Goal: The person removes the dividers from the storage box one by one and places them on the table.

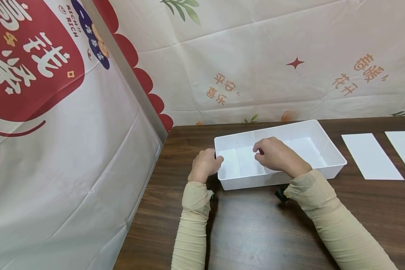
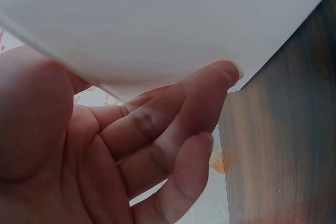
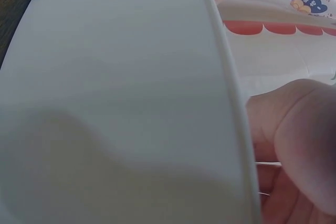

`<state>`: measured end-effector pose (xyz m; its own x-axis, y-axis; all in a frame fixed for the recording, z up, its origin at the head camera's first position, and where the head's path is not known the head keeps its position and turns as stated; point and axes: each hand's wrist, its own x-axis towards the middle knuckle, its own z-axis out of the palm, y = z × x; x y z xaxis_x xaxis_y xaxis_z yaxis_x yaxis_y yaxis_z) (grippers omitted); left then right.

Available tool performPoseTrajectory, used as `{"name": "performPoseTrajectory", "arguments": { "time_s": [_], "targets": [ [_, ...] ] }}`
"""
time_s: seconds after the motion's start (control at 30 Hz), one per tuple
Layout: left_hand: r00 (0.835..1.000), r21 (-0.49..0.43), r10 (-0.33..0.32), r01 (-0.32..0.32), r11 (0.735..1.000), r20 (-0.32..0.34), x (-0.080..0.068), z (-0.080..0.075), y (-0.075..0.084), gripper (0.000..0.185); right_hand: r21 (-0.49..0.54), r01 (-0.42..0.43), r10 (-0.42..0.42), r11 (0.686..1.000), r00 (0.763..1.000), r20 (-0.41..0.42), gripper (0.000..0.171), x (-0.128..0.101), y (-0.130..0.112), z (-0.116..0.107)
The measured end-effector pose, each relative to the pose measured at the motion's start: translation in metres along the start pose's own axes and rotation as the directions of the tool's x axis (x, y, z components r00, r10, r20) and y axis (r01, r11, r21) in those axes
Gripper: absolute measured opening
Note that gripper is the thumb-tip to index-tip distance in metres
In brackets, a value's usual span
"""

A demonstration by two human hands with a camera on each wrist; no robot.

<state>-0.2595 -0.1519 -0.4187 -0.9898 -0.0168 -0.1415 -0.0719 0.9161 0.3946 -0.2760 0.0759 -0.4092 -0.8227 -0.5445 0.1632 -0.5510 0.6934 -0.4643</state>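
Clamping 1 white tray [image 1: 253, 182] with left grip [image 1: 205, 164], right grip [image 1: 277, 154] unclear, 2 white cards [image 1: 372, 156] nearby

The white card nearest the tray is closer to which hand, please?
Right. The right hand is over the tray, left of the white card; the left hand is farther away, at the tray's left end.

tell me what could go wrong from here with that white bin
The left hand grips the white bin at one end, so a pull might swing the other end round.
The right hand is over the bin, so its wrist might bump the near side.
If the bin slid right, it could nudge the nearer white card.
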Motion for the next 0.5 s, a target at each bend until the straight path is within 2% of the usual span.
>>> {"name": "performPoseTrajectory", "arguments": {
  "time_s": [0.5],
  "targets": [
    [1.0, 0.008, -0.01, 0.01, 1.0, 0.008, 0.0002, -0.0015, 0.0012, 0.026, 0.001, 0.012, -0.012, 1.0, 1.0, -0.012, 0.022, -0.0001, -0.0016, -0.0028]
  ]
}}
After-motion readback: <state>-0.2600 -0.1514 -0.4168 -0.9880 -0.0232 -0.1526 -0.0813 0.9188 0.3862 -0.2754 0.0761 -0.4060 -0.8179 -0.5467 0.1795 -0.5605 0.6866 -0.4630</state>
